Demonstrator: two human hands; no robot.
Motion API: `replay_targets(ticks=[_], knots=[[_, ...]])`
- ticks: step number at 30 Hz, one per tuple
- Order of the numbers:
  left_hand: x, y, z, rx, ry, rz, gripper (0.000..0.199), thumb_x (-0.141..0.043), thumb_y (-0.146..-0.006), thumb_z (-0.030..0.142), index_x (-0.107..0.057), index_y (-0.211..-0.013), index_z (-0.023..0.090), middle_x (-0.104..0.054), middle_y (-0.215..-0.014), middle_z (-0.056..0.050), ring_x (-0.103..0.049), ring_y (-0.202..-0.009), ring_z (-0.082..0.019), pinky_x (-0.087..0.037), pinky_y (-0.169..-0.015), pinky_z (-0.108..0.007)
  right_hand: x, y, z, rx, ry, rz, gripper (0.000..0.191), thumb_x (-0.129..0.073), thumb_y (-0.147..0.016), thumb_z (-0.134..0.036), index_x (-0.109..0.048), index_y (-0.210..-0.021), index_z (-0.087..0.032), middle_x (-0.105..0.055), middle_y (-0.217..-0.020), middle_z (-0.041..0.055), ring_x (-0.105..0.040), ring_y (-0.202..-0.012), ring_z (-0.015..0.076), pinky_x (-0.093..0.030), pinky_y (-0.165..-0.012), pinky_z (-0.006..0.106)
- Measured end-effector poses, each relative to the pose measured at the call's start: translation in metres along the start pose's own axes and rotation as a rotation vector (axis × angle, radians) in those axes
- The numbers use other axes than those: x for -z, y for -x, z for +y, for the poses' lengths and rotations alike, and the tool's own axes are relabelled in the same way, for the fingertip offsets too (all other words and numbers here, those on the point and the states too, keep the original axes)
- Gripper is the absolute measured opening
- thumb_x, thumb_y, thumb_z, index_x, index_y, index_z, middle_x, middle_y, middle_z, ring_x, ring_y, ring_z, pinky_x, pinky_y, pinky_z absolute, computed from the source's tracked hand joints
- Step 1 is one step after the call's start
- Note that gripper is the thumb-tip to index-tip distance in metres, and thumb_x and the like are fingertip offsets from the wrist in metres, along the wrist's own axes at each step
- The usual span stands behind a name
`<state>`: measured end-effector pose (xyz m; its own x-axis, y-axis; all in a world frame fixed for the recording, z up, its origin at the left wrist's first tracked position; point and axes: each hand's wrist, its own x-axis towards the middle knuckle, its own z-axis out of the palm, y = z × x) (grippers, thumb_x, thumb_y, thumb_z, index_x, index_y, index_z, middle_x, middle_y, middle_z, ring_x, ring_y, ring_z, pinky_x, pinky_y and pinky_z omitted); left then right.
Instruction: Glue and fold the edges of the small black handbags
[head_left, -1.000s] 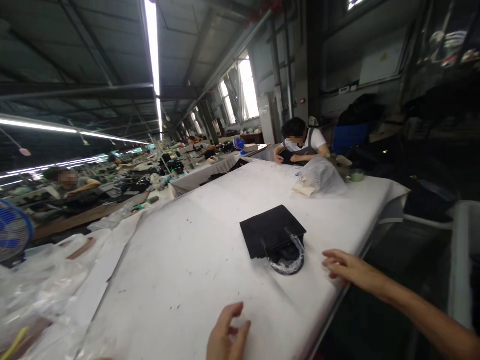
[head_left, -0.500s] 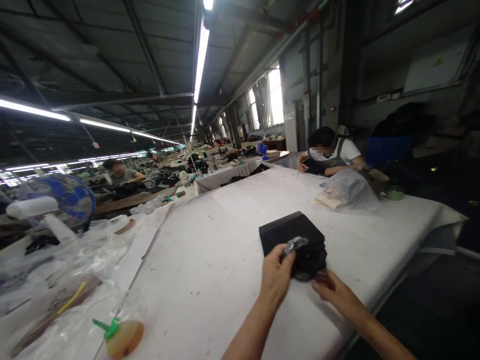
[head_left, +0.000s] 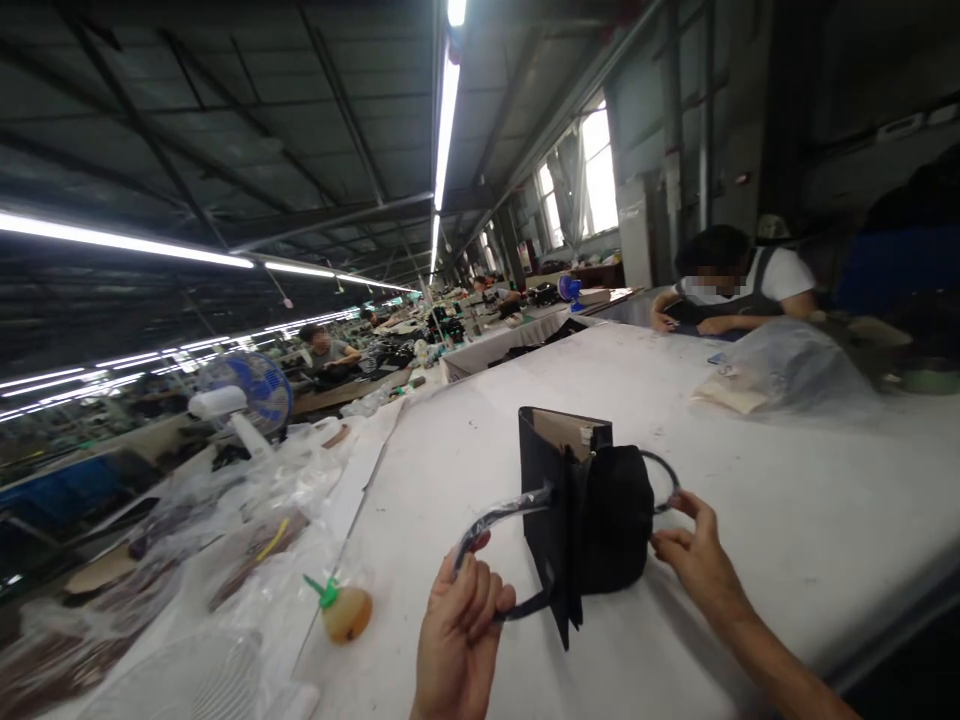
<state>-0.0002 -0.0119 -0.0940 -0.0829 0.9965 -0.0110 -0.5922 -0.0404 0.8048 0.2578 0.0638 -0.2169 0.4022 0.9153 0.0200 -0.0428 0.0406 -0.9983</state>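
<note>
A black bag [head_left: 611, 520] stands partly open on the white table, its light tan inside showing at the top. My left hand [head_left: 465, 620] is closed around the bag's left handle [head_left: 504, 508], which has clear plastic wrapped on it. At the bag's right side, my right hand [head_left: 697, 560] pinches the thinner-looking right handle [head_left: 667, 465] between thumb and fingers.
The white table [head_left: 442, 480] carries a clear plastic bag [head_left: 787, 370] at back right, near a seated person [head_left: 720, 280]. On the left are plastic sheets [head_left: 285, 500], a green-capped bottle [head_left: 347, 612] and a blue fan [head_left: 259, 390]. Other people sit farther back.
The black bag has gone from lying flat to standing opened, its handles spread apart. My left hand has moved left with one handle. The view has turned left.
</note>
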Motion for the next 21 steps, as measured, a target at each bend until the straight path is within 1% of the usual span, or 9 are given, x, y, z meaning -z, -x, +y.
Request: replay_targets(ticks=[3,6,9,12,15,16,18,19,21], knots=[[0.033,0.02,0.0,0.003,0.02,0.136,0.031,-0.072,-0.08,0.037,-0.066,-0.099,0.013,-0.017,-0.052,0.011,-0.013,-0.047,-0.003,-0.035,-0.056,-0.021,-0.008,-0.008,-0.004,0.036,0.092,0.022,0.078,-0.067,-0.067,-0.048,-0.03,-0.131,-0.023,-0.042,-0.14,0.0138,-0.066,-0.091,0.0232,-0.054,-0.083,0.038],[0.073,0.035,-0.009,0.031,0.029,0.262,0.036,-0.08,-0.07,0.04,-0.066,-0.092,0.013,-0.016,-0.049,0.013,-0.013,-0.044,-0.001,-0.033,-0.052,-0.02,-0.013,-0.008,-0.002,0.147,0.254,0.014,0.077,-0.065,-0.07,-0.053,-0.033,-0.131,-0.02,-0.044,-0.132,0.0159,-0.065,-0.078,0.0196,-0.054,-0.08,0.04],[0.106,0.044,-0.023,0.059,0.004,0.435,0.035,-0.084,-0.064,0.036,-0.057,-0.071,0.016,-0.021,-0.047,0.012,-0.02,-0.041,-0.002,-0.035,-0.051,-0.02,-0.019,-0.001,-0.003,0.368,0.434,0.001,0.066,-0.061,-0.077,-0.058,-0.041,-0.127,-0.02,-0.048,-0.117,0.0122,-0.06,-0.07,0.0173,-0.054,-0.074,0.041],[0.124,0.047,-0.032,0.038,-0.07,0.592,0.039,-0.082,-0.061,0.027,-0.044,-0.063,0.018,-0.029,-0.048,0.011,-0.029,-0.043,-0.004,-0.044,-0.057,-0.024,-0.028,0.006,-0.017,0.615,0.548,0.058,0.056,-0.058,-0.081,-0.058,-0.045,-0.12,-0.018,-0.049,-0.105,0.0098,-0.058,-0.074,0.02,-0.052,-0.07,0.038],[0.13,0.046,-0.035,-0.045,-0.309,0.668,0.019,-0.07,-0.066,0.026,-0.057,-0.076,0.018,-0.047,-0.057,0.007,-0.045,-0.052,-0.009,-0.049,-0.068,-0.03,-0.034,0.01,-0.036,0.773,0.657,0.046,0.048,-0.052,-0.088,-0.052,-0.049,-0.121,-0.018,-0.051,-0.105,0.0114,-0.058,-0.07,0.0189,-0.05,-0.06,0.033],[0.13,0.045,-0.035,-0.086,-0.443,0.69,0.022,-0.066,-0.066,0.027,-0.061,-0.086,0.018,-0.055,-0.066,0.004,-0.052,-0.06,-0.012,-0.05,-0.072,-0.032,-0.035,0.011,-0.041,0.815,0.714,0.003,0.043,-0.05,-0.09,-0.049,-0.053,-0.12,-0.019,-0.052,-0.106,0.0114,-0.058,-0.069,0.0182,-0.049,-0.057,0.031],[0.129,0.047,-0.034,-0.207,-0.737,0.709,0.044,-0.061,-0.068,0.027,-0.06,-0.111,0.017,-0.063,-0.095,-0.005,-0.061,-0.085,-0.02,-0.049,-0.081,-0.035,-0.035,0.011,-0.049,0.897,0.822,-0.112,0.033,-0.045,-0.094,-0.042,-0.06,-0.115,-0.021,-0.055,-0.107,0.0097,-0.06,-0.071,0.0174,-0.048,-0.055,0.029],[0.128,0.049,-0.033,-0.286,-0.874,0.695,0.054,-0.059,-0.069,0.026,-0.054,-0.122,0.016,-0.061,-0.109,-0.008,-0.061,-0.099,-0.024,-0.048,-0.088,-0.037,-0.034,0.011,-0.052,0.932,0.854,-0.153,0.03,-0.044,-0.096,-0.04,-0.062,-0.112,-0.022,-0.057,-0.106,0.0083,-0.061,-0.073,0.0169,-0.048,-0.055,0.028],[0.126,0.055,-0.031,-0.46,-1.133,0.614,0.065,-0.055,-0.075,0.026,-0.039,-0.137,0.016,-0.05,-0.13,-0.014,-0.05,-0.122,-0.029,-0.043,-0.101,-0.044,-0.031,0.012,-0.055,0.979,0.882,-0.184,0.026,-0.043,-0.097,-0.034,-0.064,-0.108,-0.022,-0.061,-0.105,0.0057,-0.063,-0.075,0.016,-0.048,-0.057,0.027]])
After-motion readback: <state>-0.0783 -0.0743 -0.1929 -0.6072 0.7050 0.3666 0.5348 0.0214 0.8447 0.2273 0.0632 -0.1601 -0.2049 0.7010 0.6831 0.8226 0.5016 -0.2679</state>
